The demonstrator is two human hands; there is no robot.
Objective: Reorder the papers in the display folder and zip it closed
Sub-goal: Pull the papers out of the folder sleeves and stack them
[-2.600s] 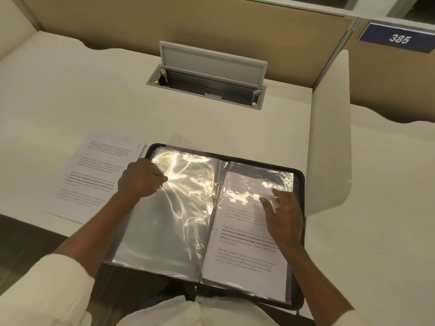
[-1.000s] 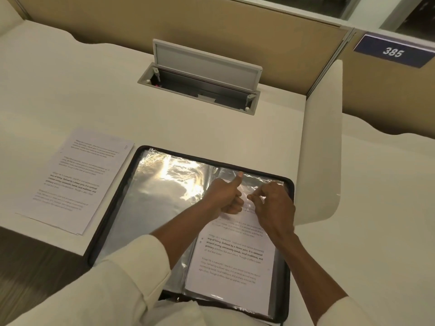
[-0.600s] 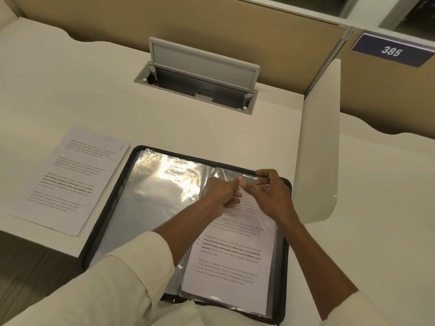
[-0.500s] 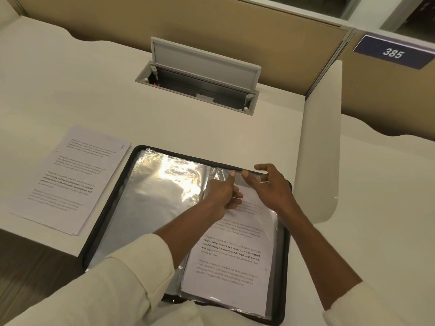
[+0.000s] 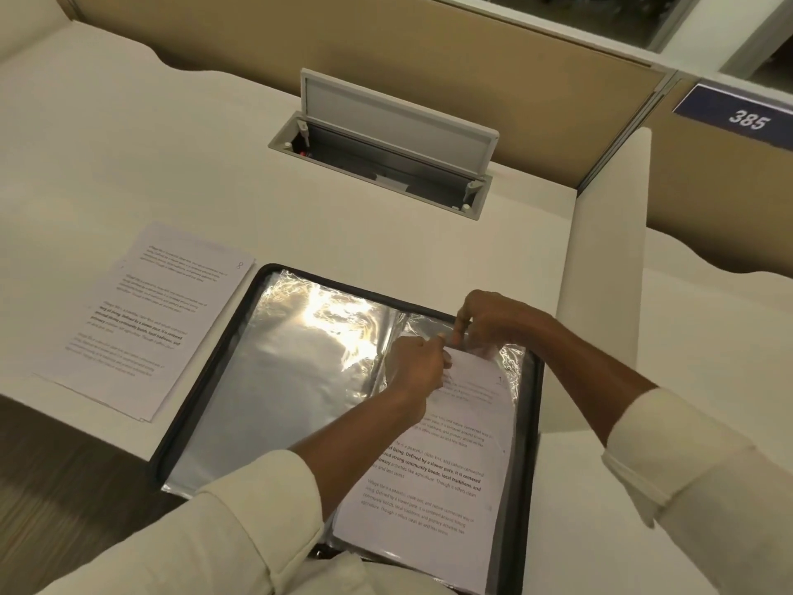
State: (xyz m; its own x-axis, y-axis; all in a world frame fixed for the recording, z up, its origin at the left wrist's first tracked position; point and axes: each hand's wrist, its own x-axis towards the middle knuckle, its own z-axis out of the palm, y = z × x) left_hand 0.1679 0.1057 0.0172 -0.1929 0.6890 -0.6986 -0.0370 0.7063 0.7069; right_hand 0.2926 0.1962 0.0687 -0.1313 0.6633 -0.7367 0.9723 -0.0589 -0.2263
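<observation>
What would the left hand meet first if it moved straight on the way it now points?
Most likely the right hand, which sits just ahead of the left hand over the top of the paper in the display folder; depth is unclear.

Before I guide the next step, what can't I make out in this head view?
Head view, top edge of the sheet, in or out of its sleeve: covered by the left hand and right hand.
Head view, display folder near edge and any zip pull: behind the forearms, cut off by the bottom edge.
Head view, page order of the loose papers: print too small.
</observation>
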